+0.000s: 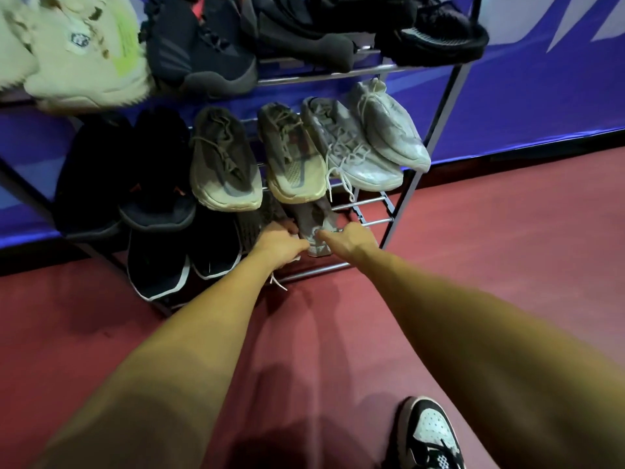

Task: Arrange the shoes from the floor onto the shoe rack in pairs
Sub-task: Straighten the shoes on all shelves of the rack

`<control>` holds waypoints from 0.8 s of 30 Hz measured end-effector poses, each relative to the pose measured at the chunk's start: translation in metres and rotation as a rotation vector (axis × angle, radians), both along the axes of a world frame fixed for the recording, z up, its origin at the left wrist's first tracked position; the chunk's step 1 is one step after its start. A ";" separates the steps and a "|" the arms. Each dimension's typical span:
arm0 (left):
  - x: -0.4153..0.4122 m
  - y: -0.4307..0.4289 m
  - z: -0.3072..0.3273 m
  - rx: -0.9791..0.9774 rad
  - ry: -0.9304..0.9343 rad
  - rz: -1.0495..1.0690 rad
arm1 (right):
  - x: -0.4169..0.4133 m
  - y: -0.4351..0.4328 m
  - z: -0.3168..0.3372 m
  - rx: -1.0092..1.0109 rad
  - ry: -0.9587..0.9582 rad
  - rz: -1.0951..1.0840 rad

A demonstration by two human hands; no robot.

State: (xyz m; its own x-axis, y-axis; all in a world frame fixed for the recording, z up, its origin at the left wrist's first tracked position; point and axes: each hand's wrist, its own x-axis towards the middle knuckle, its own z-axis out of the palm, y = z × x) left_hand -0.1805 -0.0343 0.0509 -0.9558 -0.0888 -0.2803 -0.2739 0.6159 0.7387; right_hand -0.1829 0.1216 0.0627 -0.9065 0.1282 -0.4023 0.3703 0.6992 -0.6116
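Beige sneaker [292,160] overhead, apparently across grey shoe [314,221].

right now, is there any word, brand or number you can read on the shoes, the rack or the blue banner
No text can be read.
Round badge on the cream shoe: too blurred.
Neon yellow tag on the same shoe: print too small.
Blue banner: white shapes, cut off, no letters made out.

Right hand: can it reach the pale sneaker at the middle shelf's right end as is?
Likely yes. The pale sneaker sits above the right hand, toe at the rack's open front, nothing before it. The hand first has to release the grey shoe.
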 end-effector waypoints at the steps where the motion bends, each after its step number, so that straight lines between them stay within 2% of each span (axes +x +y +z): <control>1: -0.003 -0.001 -0.001 -0.002 0.002 0.003 | -0.003 -0.002 -0.003 -0.003 -0.006 -0.015; 8: -0.012 -0.001 -0.002 0.057 -0.071 0.063 | -0.012 -0.010 -0.012 -0.033 -0.046 -0.103; 13: -0.002 0.000 0.008 0.105 -0.100 0.049 | 0.004 -0.005 -0.003 -0.150 -0.024 -0.206; 16: 0.009 0.002 0.017 0.195 -0.093 0.115 | 0.027 0.000 -0.002 -0.282 -0.019 -0.244; 21: 0.030 0.002 0.021 0.273 -0.083 0.155 | 0.072 0.005 0.002 -0.503 -0.080 -0.188; 24: 0.047 0.004 0.024 0.269 -0.063 0.158 | 0.092 0.007 0.008 -0.502 -0.148 -0.088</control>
State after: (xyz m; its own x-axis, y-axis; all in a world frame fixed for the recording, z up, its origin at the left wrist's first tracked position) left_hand -0.1333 -0.0308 0.0753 -0.9161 -0.1493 -0.3722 -0.4010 0.3467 0.8479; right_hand -0.0906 0.1283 0.0704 -0.8301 -0.0397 -0.5563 0.5218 0.2965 -0.7999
